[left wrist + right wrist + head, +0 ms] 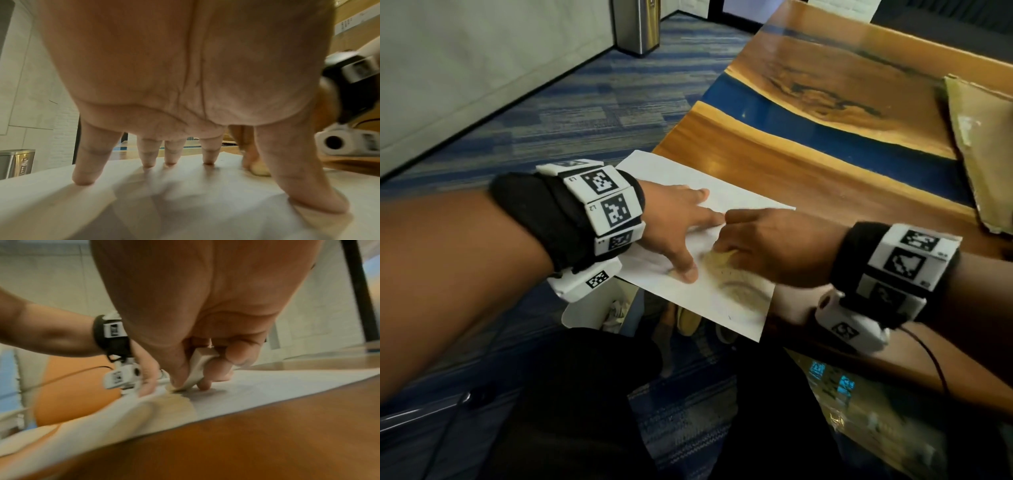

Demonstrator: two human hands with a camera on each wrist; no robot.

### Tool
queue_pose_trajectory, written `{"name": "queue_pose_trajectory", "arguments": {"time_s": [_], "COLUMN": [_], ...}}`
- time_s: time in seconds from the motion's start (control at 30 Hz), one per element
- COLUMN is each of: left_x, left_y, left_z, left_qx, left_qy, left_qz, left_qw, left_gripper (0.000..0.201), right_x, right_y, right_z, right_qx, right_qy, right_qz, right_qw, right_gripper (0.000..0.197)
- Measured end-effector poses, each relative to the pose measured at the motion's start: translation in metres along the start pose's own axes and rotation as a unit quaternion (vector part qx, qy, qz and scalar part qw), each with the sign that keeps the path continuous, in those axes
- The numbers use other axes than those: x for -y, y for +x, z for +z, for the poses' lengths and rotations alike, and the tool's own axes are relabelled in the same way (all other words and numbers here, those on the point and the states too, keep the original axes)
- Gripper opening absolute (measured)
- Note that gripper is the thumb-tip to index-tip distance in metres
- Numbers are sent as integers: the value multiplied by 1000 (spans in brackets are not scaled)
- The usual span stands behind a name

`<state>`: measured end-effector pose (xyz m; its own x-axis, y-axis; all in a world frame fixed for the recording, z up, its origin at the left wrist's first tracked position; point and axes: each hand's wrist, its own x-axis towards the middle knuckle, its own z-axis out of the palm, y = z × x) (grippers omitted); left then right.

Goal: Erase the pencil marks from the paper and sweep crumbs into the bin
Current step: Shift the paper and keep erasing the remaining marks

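A white sheet of paper lies at the near left corner of the wooden table, part of it hanging over the edge. My left hand presses it flat with spread, straight fingers. My right hand pinches a white eraser between thumb and fingers, its lower end on the paper just beside the left thumb. Faint grey smudges show on the sheet by the eraser. In the head view the eraser is hidden under the right hand.
A white bin with crumpled scraps stands on the floor under the table corner. A steel bin stands by the far wall. A cardboard sheet lies on the table at the right. Blue carpet covers the floor.
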<state>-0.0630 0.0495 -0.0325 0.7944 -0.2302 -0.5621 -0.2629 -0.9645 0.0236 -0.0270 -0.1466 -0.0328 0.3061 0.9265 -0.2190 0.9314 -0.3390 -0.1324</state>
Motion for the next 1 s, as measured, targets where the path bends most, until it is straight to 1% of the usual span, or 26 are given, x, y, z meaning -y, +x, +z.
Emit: {"name": "queue_pose_trajectory", "arguments": {"time_s": [0.07, 0.1, 0.13, 0.17, 0.23, 0.27, 0.3, 0.4, 0.43, 0.5, 0.57, 0.63, 0.7, 0.77, 0.8, 0.83, 0.9, 0.93, 0.97, 1.0], "left_x": [1, 3, 3, 4, 5, 5, 5, -1, -3, -5, -4, -2, -1, 0, 0, 0, 0, 0, 0, 1], "left_y": [1, 2, 2, 3, 4, 4, 3, 0, -1, -1, -1, -1, -1, -1, -1, 0, 1, 1, 2, 2], "left_z": [-1, 0, 0, 0, 1, 0, -1, -8, -10, -13, -12, -8, -4, -1, 0, -1, -2, -2, -3, -3], "left_qx": [2, 2, 2, 1, 3, 4, 7, 13, 14, 10, 12, 12, -3, -12, -13, -13, -7, -4, -2, -1], "left_qy": [6, 8, 8, 7, 3, 5, 9, 42, 51, 52, 39, 22, 15, 10, 7, 6, 8, 8, 7, 5], "left_qz": [-1, -2, -1, -1, 3, 5, 4, -14, -22, -34, -34, -30, -22, -17, -17, -17, -20, -23, -23, -21], "left_qw": [1000, 1000, 1000, 1000, 1000, 1000, 1000, 999, 998, 998, 999, 999, 1000, 1000, 1000, 1000, 1000, 1000, 1000, 1000], "left_gripper": [107, 108, 109, 109, 110, 109, 109, 108, 109, 109, 111, 115, 118, 119, 118, 117, 117, 118, 119, 119], "right_x": [-21, -26, -24, -15, 8, 12, 7, -25, -31, -34, -28, -18, 2, 19, 18, 10, -10, -15, -14, -5], "right_y": [3, 2, 1, 0, -3, -4, -4, 0, -1, -1, -2, -4, -6, -7, -6, -3, -1, -1, -1, -1], "right_z": [-7, -8, -7, -3, 7, 8, 4, -4, -3, 3, 4, 1, 4, 8, 7, 5, -2, -3, 0, 4], "right_qx": [-13, -16, -25, -29, -5, 7, 7, -13, -20, -27, -33, -46, -49, -31, -25, -30, -59, -67, -77, -71], "right_qy": [-38, -60, -71, -69, -48, -42, -42, -51, -51, -35, -40, -53, -38, -48, -63, -72, -79, -83, -75, -67], "right_qz": [84, 114, 109, 75, -28, -39, -14, 128, 157, 180, 180, 156, 83, -7, -24, -6, 85, 110, 98, 61], "right_qw": [996, 991, 991, 994, 998, 998, 999, 990, 986, 983, 982, 985, 995, 998, 997, 997, 991, 988, 989, 993], "right_gripper": [25, 26, 26, 25, 24, 24, 25, 27, 29, 34, 28, 22, 19, 20, 21, 22, 23, 24, 24, 24]}}
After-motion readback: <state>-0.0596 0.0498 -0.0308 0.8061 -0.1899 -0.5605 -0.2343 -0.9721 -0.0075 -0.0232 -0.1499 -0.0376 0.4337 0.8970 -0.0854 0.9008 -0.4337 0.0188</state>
